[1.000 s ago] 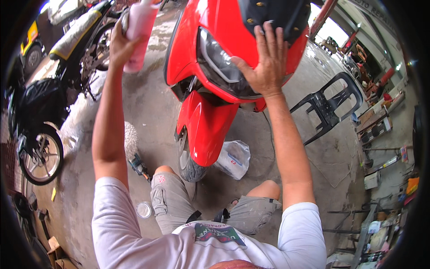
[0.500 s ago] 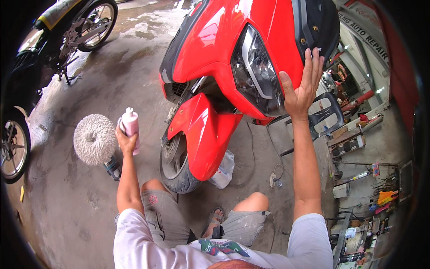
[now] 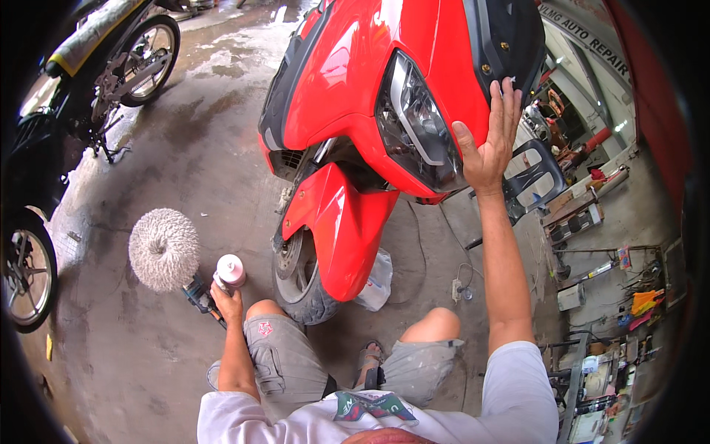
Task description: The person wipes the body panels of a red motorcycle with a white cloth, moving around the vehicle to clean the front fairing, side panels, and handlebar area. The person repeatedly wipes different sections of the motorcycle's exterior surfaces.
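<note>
My left hand [image 3: 228, 302] is closed round a pink bottle [image 3: 231, 275] with a white cap, which is seen nearly from above beside my left knee. A power polisher [image 3: 197, 291] with a shaggy white wool pad [image 3: 164, 249] lies just left of that hand. My right hand [image 3: 488, 152] is raised with its fingers stretched out. It appears to rest on the red front panel of a scooter [image 3: 347, 81], just right of its clear headlight [image 3: 418, 122]. Below the headlight are a red front fender [image 3: 336, 222] and the front wheel [image 3: 299, 277].
A dark motorcycle [image 3: 74, 111] stands at the left. A white plastic bag [image 3: 377, 281] lies behind the front wheel. Right of it, a cord runs to a socket box [image 3: 456, 288] on the floor. A dark chair [image 3: 532, 177] and cluttered shelves [image 3: 592, 362] stand at the right.
My left hand has brought the bottle down and toward my left knee, tipping it so its top now faces me. My right hand stays at the panel. The whole view has shifted slightly.
</note>
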The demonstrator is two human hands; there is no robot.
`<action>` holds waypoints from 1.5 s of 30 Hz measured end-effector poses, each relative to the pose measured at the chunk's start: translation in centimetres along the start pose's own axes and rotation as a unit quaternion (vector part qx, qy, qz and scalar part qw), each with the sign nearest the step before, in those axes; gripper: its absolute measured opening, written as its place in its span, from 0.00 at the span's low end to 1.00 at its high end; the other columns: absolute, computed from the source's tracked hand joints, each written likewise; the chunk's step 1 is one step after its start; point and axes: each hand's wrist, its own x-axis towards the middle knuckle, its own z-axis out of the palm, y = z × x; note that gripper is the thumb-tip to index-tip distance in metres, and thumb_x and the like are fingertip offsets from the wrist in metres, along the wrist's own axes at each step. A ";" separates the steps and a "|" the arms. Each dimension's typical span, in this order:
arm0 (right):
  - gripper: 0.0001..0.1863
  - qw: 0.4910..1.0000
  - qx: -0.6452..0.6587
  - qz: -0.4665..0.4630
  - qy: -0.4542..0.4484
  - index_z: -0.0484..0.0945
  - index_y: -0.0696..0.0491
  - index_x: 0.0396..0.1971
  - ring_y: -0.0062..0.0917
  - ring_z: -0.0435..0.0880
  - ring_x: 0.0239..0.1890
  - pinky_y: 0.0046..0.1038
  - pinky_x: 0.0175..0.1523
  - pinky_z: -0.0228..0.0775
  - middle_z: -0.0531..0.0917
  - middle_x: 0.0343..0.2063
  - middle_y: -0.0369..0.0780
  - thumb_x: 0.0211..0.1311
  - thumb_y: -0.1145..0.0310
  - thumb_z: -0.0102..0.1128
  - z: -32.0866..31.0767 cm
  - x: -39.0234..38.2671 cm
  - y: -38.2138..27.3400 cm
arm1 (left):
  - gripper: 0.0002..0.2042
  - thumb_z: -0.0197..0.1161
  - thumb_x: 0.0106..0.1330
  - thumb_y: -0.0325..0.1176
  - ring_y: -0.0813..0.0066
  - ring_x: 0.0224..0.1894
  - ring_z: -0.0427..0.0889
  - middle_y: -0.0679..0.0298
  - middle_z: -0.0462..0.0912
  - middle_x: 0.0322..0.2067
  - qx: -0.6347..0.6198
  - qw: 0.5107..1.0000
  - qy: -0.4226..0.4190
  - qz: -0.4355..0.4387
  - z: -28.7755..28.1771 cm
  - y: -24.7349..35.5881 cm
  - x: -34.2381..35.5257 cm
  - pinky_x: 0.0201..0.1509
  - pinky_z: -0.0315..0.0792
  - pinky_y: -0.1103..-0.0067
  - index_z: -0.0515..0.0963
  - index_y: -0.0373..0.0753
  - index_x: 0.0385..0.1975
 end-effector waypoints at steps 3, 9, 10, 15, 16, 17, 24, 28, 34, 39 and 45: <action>0.48 1.000 -0.001 -0.010 0.011 0.66 0.57 0.74 0.54 0.53 0.80 0.52 0.81 0.42 0.63 0.76 0.50 0.66 0.36 0.64 -0.1 0.3 0.2 | 0.35 0.75 0.56 0.25 0.40 0.60 0.75 0.43 0.77 0.54 -0.003 0.999 -0.005 -0.042 -0.7 0.6 0.0 0.65 0.69 0.59 0.68 0.33 0.65; 0.46 0.999 -0.011 0.030 0.037 0.68 0.58 0.73 0.55 0.56 0.78 0.52 0.80 0.46 0.66 0.75 0.50 0.66 0.39 0.66 0.4 -1.2 -0.3 | 0.25 0.70 0.71 0.42 0.67 0.37 0.82 0.60 0.80 0.46 -0.341 0.882 0.039 -0.323 -7.6 9.4 -0.3 0.33 0.78 0.69 0.71 0.40 0.61; 0.45 0.998 0.010 0.051 0.042 0.69 0.58 0.72 0.55 0.56 0.79 0.52 0.81 0.46 0.66 0.75 0.51 0.65 0.42 0.69 0.3 -1.2 -0.7 | 0.22 0.62 0.76 0.50 0.74 0.32 0.81 0.65 0.80 0.43 -0.431 0.845 0.070 -0.309 -8.6 13.0 -0.6 0.23 0.73 0.76 0.71 0.44 0.60; 0.44 0.913 0.373 0.159 -0.042 0.71 0.62 0.70 0.51 0.66 0.75 0.49 0.77 0.56 0.70 0.72 0.55 0.62 0.49 0.76 -2.3 -6.9 -15.2 | 0.32 0.44 0.81 0.62 0.66 0.49 0.83 0.61 0.81 0.56 -0.651 0.725 -0.095 -0.203 -10.7 24.8 0.2 0.50 0.79 0.69 0.71 0.40 0.67; 0.43 0.872 0.439 0.196 -0.092 0.71 0.63 0.69 0.49 0.70 0.73 0.46 0.76 0.60 0.72 0.70 0.55 0.62 0.51 0.76 -2.9 -9.4 -18.8 | 0.34 0.41 0.81 0.62 0.66 0.54 0.81 0.60 0.80 0.59 -0.652 0.723 -0.137 -0.183 -10.7 28.1 0.0 0.55 0.76 0.69 0.70 0.39 0.69; 0.41 0.835 0.477 0.233 -0.147 0.72 0.63 0.68 0.45 0.75 0.70 0.43 0.74 0.65 0.74 0.68 0.55 0.64 0.52 0.76 -2.2 -11.8 -21.4 | 0.35 0.38 0.82 0.62 0.67 0.59 0.79 0.59 0.79 0.61 -0.649 0.722 -0.176 -0.164 -10.7 31.7 -0.3 0.61 0.73 0.69 0.68 0.37 0.72; 0.14 0.422 0.691 0.581 -0.080 0.81 0.59 0.54 0.21 0.87 0.48 0.30 0.47 0.88 0.87 0.49 0.40 0.79 0.66 0.58 0.8 -16.2 -24.9 | 0.40 0.50 0.80 0.58 0.56 0.81 0.55 0.50 0.55 0.79 -0.487 0.801 -0.333 0.103 -10.7 40.0 -1.7 0.82 0.48 0.62 0.55 0.32 0.79; 0.17 0.377 0.756 0.532 -0.055 0.79 0.60 0.59 0.24 0.85 0.54 0.33 0.60 0.80 0.86 0.52 0.39 0.79 0.67 0.59 0.3 -17.6 -22.5 | 0.34 0.60 0.78 0.39 0.53 0.79 0.60 0.50 0.56 0.79 -0.445 0.863 -0.237 0.049 -10.4 39.3 -1.9 0.81 0.54 0.61 0.56 0.37 0.80; 0.15 0.421 0.737 0.502 -0.166 0.80 0.57 0.59 0.28 0.83 0.58 0.31 0.65 0.73 0.84 0.56 0.38 0.77 0.70 0.61 -0.2 -18.7 -20.0 | 0.35 0.64 0.76 0.36 0.65 0.62 0.81 0.53 0.71 0.70 -0.607 0.611 -0.428 -0.271 -9.8 36.9 -3.5 0.60 0.81 0.70 0.56 0.37 0.79; 0.10 0.721 0.579 0.345 -0.162 0.87 0.59 0.45 0.25 0.84 0.47 0.27 0.53 0.77 0.84 0.45 0.40 0.63 0.77 0.71 -0.5 -19.7 -19.4 | 0.22 0.64 0.75 0.27 0.68 0.55 0.86 0.55 0.82 0.58 -0.531 0.787 -0.309 -0.055 -7.4 37.6 -4.4 0.58 0.82 0.69 0.72 0.32 0.67; 0.26 0.315 0.753 0.564 -0.123 0.71 0.60 0.64 0.23 0.84 0.56 0.30 0.62 0.79 0.82 0.57 0.42 0.69 0.76 0.69 -1.5 -19.9 -17.5 | 0.11 0.58 0.80 0.30 0.66 0.51 0.88 0.55 0.87 0.49 -0.639 0.695 -0.295 -0.150 -7.3 36.8 -3.9 0.58 0.84 0.67 0.81 0.31 0.53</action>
